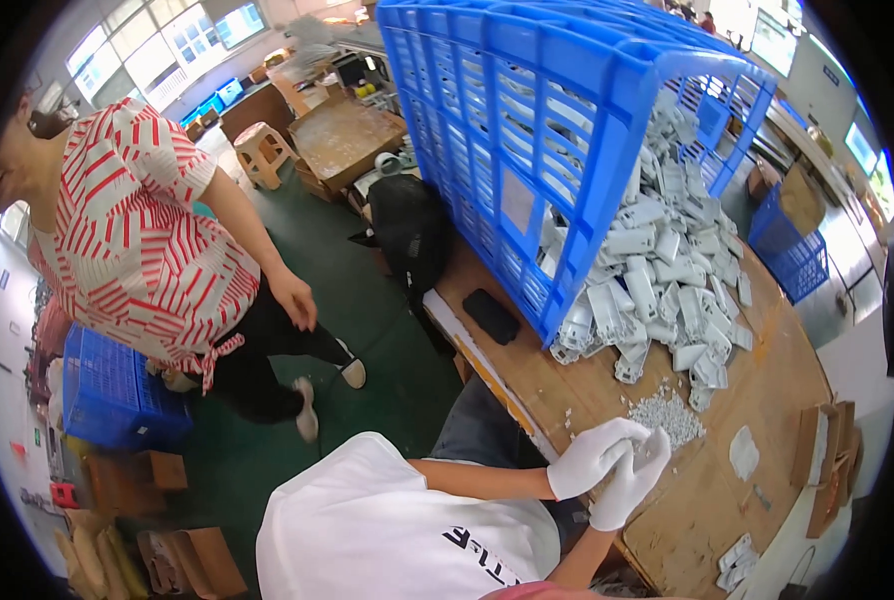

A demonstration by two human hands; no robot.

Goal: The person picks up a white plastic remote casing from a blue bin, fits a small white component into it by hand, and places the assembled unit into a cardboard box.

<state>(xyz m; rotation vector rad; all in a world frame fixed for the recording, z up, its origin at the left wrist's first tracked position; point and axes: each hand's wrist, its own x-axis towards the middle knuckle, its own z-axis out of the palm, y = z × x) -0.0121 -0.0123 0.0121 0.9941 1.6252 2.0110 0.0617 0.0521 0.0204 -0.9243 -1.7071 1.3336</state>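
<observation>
My left hand [594,456] and my right hand [629,487], both in white gloves, meet over the near edge of the wooden table [767,370]. Their fingers are curled and pressed together; whatever is between them is too small or hidden to make out. Just beyond the fingers lies a heap of tiny white pieces [669,418], with a few scattered to its left. Behind it, many pale grey-white plastic housings [657,290] spill from a large blue plastic crate [527,130] tipped on its side.
A dark pouch-like object [491,316] lies beside the crate. A black bag [407,230] is left of the table. At far left a person in a red-and-white top [147,230] stands near a blue crate [117,390]. Cardboard pieces [827,465] and several housings [737,562] are at right.
</observation>
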